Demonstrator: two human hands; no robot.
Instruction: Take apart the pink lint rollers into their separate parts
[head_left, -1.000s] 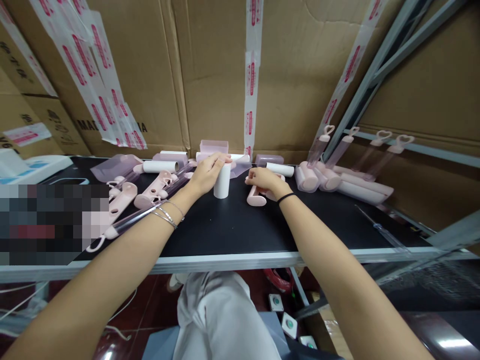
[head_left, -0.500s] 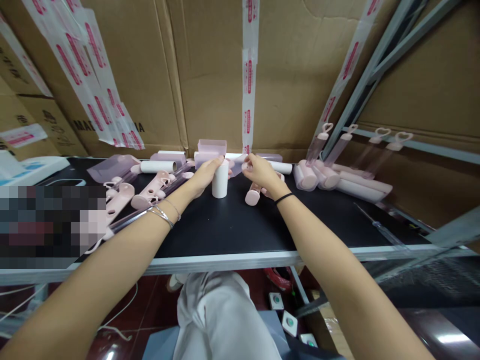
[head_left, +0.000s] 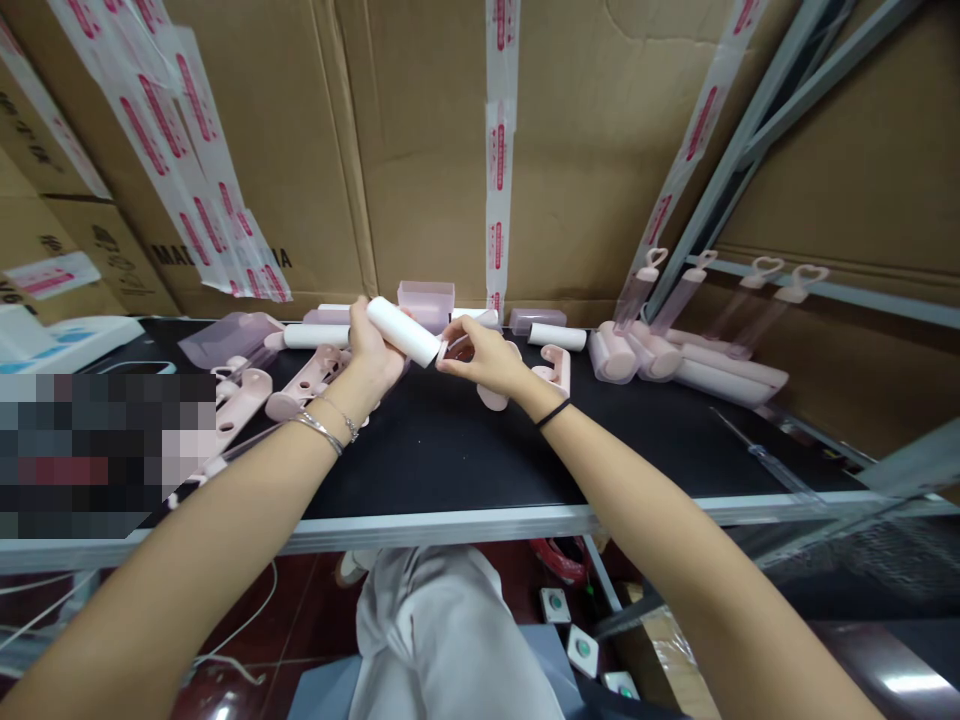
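Note:
My left hand (head_left: 373, 355) is closed round a white paper roll (head_left: 405, 331), held tilted above the black table (head_left: 465, 450). My right hand (head_left: 480, 358) pinches a small pink piece at the roll's right end; I cannot make out what it is. Just behind my right hand lies a pink roller handle (head_left: 553, 366) on the table. A silver bracelet is on my left wrist and a black band on my right.
Pink handles (head_left: 300, 380) and clear tubes lie at the left. More white rolls (head_left: 556, 336) and pink covers (head_left: 426, 294) sit at the back. Finished pink rollers (head_left: 675, 365) are piled at the right by a metal frame (head_left: 720, 180). Cardboard boxes (head_left: 420, 150) wall the back.
The white roll stood upright on the table under my left hand; now it is lifted and tilted. My right hand left the pink handle and came to the roll's end.

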